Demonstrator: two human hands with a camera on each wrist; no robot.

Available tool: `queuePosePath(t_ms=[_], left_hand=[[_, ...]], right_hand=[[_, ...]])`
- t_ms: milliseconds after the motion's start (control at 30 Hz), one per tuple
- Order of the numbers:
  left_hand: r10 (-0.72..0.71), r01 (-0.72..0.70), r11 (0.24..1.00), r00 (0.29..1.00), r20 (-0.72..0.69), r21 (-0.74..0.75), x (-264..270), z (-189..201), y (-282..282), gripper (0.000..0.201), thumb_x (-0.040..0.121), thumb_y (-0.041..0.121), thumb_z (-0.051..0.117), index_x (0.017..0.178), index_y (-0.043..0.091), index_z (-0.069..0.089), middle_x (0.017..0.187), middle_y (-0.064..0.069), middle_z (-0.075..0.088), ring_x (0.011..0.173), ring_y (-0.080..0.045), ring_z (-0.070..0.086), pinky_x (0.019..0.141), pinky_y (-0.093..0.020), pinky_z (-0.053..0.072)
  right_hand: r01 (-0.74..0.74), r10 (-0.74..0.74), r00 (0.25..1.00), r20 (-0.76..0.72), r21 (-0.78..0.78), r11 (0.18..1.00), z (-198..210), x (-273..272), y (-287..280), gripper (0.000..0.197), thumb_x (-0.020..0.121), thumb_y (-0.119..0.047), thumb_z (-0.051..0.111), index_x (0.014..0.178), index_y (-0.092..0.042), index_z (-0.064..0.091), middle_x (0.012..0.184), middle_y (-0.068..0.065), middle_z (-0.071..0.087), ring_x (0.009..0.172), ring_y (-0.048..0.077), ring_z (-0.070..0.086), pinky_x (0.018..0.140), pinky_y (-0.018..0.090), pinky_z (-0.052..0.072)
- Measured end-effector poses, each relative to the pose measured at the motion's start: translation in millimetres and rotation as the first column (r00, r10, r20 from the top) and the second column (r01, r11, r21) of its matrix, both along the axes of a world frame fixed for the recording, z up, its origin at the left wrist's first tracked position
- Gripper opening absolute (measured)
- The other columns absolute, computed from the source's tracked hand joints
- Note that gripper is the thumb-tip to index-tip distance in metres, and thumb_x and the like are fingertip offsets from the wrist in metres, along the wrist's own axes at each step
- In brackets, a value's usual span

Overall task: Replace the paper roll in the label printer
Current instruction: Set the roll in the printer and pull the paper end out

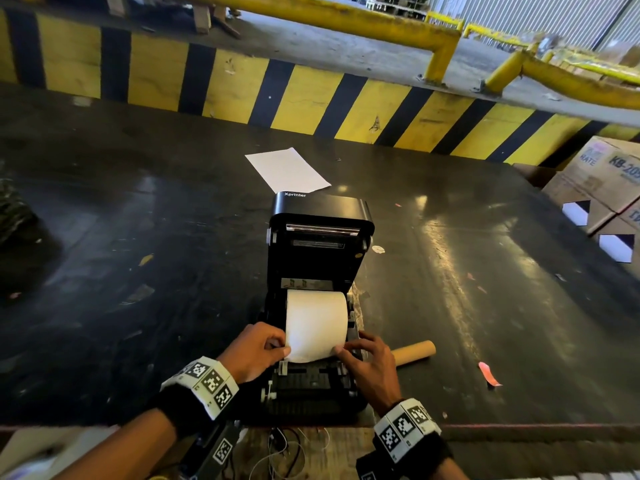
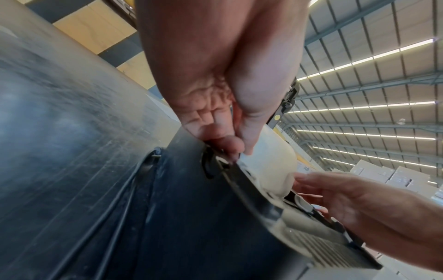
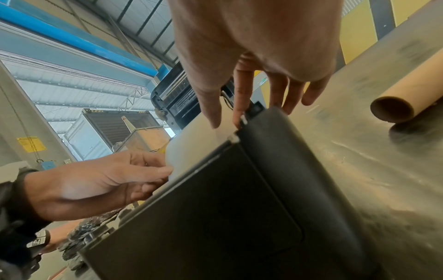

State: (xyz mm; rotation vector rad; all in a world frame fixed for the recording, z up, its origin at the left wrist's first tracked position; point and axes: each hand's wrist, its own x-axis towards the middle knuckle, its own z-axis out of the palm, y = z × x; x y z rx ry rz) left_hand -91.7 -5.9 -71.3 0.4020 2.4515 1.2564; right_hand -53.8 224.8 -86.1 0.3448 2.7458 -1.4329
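L hand (image 1: 254, 351) grip: thumb and forefinger pressed together on the near-left corner of the paper sheet pulled off the paper roll (image 1: 317, 322); the rest of the fingers are curled in. The left wrist view shows the pinch right at the paper's edge, just above the printer's side rail. R hand (image 1: 369, 362) grip: thumb and index finger pinch the near-right corner of the same sheet, while the other fingers are spread and reach over the printer's right side wall. The right wrist view confirms this: thumb tip and index tip meet on the white edge, and the outer fingers lie against the black housing.

The roll sits inside the open bay of the label printer (image 1: 313, 386), white, full-looking, axis running left-right, with its loose end drawn toward the person over the front feed area. The printer lid (image 1: 320, 233) is tipped up and back, "Xprinter" on its top edge.

The printer stands on a dark, scuffed, shiny table (image 1: 138, 237). Just R of the printer, beside the R hand, lies a bare cardboard tube (image 1: 414, 351) on its side. Beyond the lid lies a white sheet (image 1: 287, 169), flat. There is a pink scrap (image 1: 488, 374) further R and cardboard boxes (image 1: 602, 181) at the far R edge. A yellow-black striped barrier (image 1: 242, 88) runs behind the table. Both wrists wear bands with black-white markers.
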Motion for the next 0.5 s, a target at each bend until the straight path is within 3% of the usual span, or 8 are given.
queuePosePath(t_ms=[100,233,367,500], left_hand=[[-0.003,0.003,1.000,1.000,-0.005,-0.027,-1.3,-1.1,2.7,0.029,0.085,0.023,0.065,0.058,0.032,0.059,0.061,0.011,0.061,0.061,0.003,0.059,0.067,-0.017,0.043],[0.053,-0.055,0.997,0.998,-0.034,-0.052,1.7,-2.1,4.8,0.025,0.083,0.025,0.066,0.059,0.029,0.060,0.059,0.008,0.061,0.059,0.001,0.059,0.064,-0.018,0.043],[0.081,-0.088,0.993,0.993,-0.080,-0.085,5.9,-2.0,10.1,0.019,0.084,0.025,0.066,0.066,0.027,0.062,0.066,0.010,0.063,0.066,-0.003,0.061,0.065,-0.020,0.046],[0.076,-0.091,0.985,0.992,-0.099,-0.149,6.2,-0.9,13.2,0.020,0.083,0.025,0.065,0.066,0.014,0.068,0.068,-0.002,0.070,0.066,-0.011,0.065,0.070,-0.032,0.055]], right_hand=[[-0.054,0.055,0.998,0.038,-0.035,0.998,-5.8,-2.4,1.7,0.014,0.076,-0.033,0.074,0.080,-0.020,0.071,0.135,0.009,0.047,0.130,0.024,0.038,0.105,0.040,0.031],[-0.076,0.079,0.995,0.067,-0.046,0.996,-10.1,-4.6,1.6,0.015,0.080,-0.032,0.071,0.066,-0.031,0.063,0.136,0.012,0.046,0.133,0.024,0.035,0.107,0.042,0.029],[-0.080,0.082,0.995,0.062,-0.033,0.996,-12.4,-6.7,3.5,0.032,0.079,-0.033,0.071,0.051,-0.038,0.058,0.122,0.015,0.057,0.127,0.022,0.041,0.101,0.039,0.034],[-0.081,0.080,0.994,0.068,0.010,0.997,-12.8,-9.1,3.4,0.034,0.078,-0.033,0.072,0.049,-0.038,0.056,0.112,0.012,0.061,0.117,0.020,0.049,0.098,0.041,0.039]])
